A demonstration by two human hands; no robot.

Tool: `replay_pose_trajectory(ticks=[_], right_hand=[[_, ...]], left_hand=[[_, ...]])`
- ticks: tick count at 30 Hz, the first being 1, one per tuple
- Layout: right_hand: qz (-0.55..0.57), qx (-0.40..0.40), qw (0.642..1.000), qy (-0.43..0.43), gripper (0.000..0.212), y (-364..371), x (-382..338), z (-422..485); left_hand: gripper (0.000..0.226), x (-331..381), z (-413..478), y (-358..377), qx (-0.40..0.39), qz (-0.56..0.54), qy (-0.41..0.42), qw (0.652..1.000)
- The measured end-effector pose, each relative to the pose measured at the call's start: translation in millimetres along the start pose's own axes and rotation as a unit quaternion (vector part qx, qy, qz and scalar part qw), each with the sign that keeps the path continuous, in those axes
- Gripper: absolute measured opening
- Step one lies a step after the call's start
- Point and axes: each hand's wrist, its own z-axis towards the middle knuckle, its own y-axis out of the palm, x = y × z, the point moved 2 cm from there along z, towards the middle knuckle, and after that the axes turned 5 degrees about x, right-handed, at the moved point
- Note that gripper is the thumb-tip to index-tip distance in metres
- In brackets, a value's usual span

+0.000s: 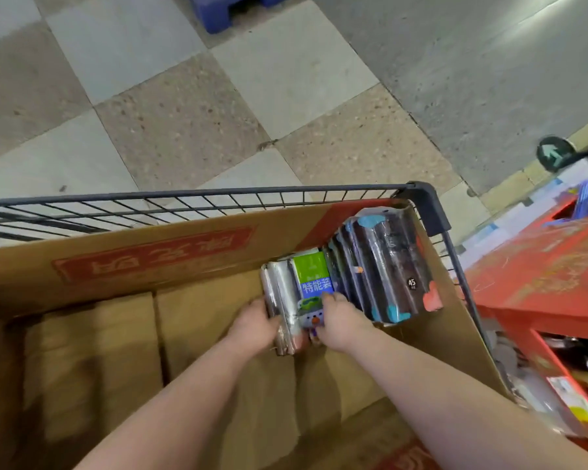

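Note:
A large brown cardboard box [123, 266] with red print lies open inside a black wire cart [425, 205]. At its far right corner a row of flat packs stands on edge: dark shrink-wrapped packs [391, 262] and a green-and-blue pack [311, 278]. My left hand [255, 325] grips the silver left end of a small bundle of packs. My right hand [336, 320] holds the bundle's right side, thumb over the green-and-blue pack. Both forearms reach in from the bottom.
The box floor [116, 351] to the left shows folded cardboard flaps. Red display boxes and a shelf [550, 276] crowd the cart's right side. A blue plastic pallet [231, 8] sits far ahead on the checkered floor. A green arrow sticker [554, 154] marks the floor.

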Motion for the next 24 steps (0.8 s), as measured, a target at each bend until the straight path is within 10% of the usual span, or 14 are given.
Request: replay_pose_trajectory(ticks=[10, 24], right_hand=[[0.108, 0.032, 0.992, 0.056, 0.076, 19.4, -0.6, 20.8], [0.339, 0.012, 0.937, 0.078, 0.069, 25.9, 4.4, 14.1]], left_hand=[[0.02, 0.2, 35.8, 27.7, -0.012, -0.464, -0.177, 0.868], [0.067, -24.1, 40.2, 38.5, -0.039, -0.472, -0.183, 0.862]])
